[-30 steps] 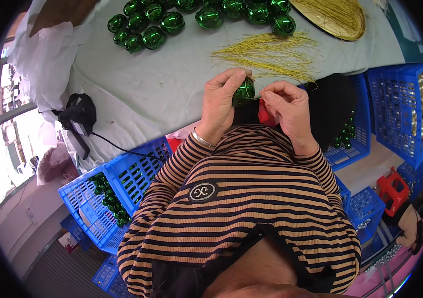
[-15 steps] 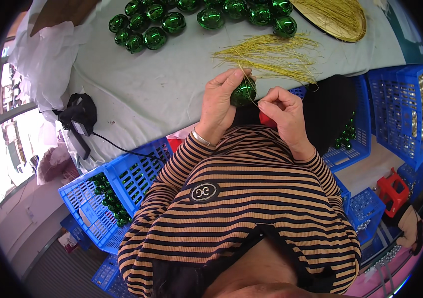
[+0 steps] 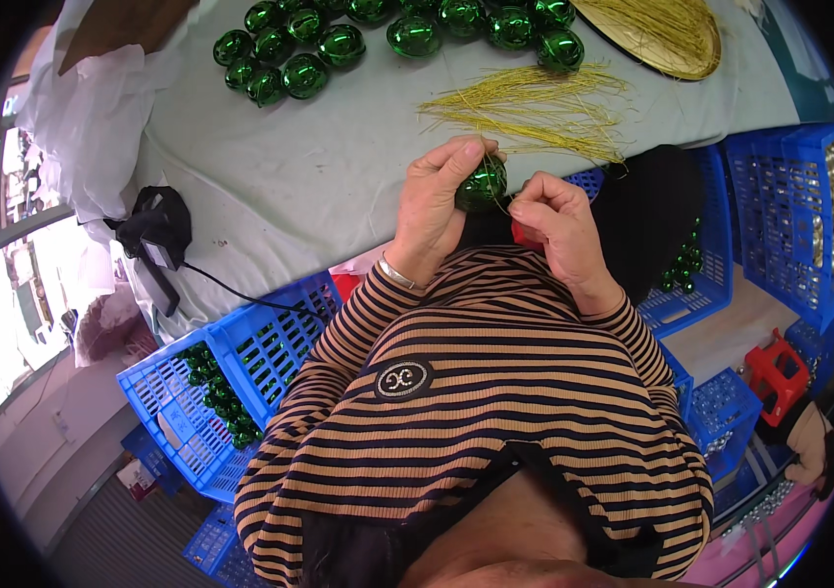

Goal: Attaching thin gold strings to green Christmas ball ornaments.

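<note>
The desk (image 3: 319,186) is big and smooth. The left hand (image 3: 437,201) has a closed grip around a shiny green ball (image 3: 481,184), just above the desk edge. The ball could slip and roll off. The right hand (image 3: 559,220) seems to pinch a thin gold thread (image 3: 509,199), which could slide out.

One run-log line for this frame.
left hand: grips green bauble | right hand: pinches gold thread | gold strands on table
</note>
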`<state>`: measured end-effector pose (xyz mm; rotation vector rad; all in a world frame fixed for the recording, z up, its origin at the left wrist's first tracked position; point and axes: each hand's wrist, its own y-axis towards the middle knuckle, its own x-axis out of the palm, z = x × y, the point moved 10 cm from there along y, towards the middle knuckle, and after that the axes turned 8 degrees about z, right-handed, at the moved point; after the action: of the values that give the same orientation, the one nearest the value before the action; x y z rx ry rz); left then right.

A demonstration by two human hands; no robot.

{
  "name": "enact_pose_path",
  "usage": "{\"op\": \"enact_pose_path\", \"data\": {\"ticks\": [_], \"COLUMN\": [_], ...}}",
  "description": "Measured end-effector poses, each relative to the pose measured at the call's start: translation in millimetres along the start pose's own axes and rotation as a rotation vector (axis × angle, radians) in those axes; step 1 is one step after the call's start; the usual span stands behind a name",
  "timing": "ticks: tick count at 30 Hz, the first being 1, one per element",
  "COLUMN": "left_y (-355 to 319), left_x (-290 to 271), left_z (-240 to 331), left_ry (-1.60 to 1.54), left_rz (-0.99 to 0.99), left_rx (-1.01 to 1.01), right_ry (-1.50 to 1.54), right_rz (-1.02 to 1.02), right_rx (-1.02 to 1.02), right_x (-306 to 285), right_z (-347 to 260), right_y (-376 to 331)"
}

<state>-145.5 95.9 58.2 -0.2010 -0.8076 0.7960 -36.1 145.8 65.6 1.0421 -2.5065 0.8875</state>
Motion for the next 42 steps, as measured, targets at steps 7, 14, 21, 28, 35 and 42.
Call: {"op": "enact_pose_path", "data": {"ticks": [7,14,21,28,35,42], "left_y": [-4.1,-15.0,-32.7,-56.4,-75.3,-69.4], "left_x": [14.7,28.2,40.3,54.6,48.7,12.4], "left_z": [6.1,-6.4,-29.1,-67.4,-117.7,-162.1], "left_ry": [0.073,0.407,0.463,0.545,0.611,0.556], "left_rz": [-0.149,-0.288,-0.394,-0.537,-0.597,-0.482], "left_rx": [-0.026,-0.115,-0.190,-0.196,-0.296,-0.370], "right_ry": [-0.463,-0.982,-1.074,-1.026,-1.133,-0.140], "right_rz": [0.040,-0.279,-0.337,-0.168,0.051,0.132], "right_rx": [-0.334,-0.852,-0.861,-0.758,-0.736,-0.138], "right_x": [-2.3,46.1,37.5,-7.0,-48.5,-111.5], "right_z": [-55.9,-112.3,-97.4,-77.3,-43.7,44.8], "right_y": [-0.1,-18.4,-45.8,-81.2,-116.8,-126.7]}}
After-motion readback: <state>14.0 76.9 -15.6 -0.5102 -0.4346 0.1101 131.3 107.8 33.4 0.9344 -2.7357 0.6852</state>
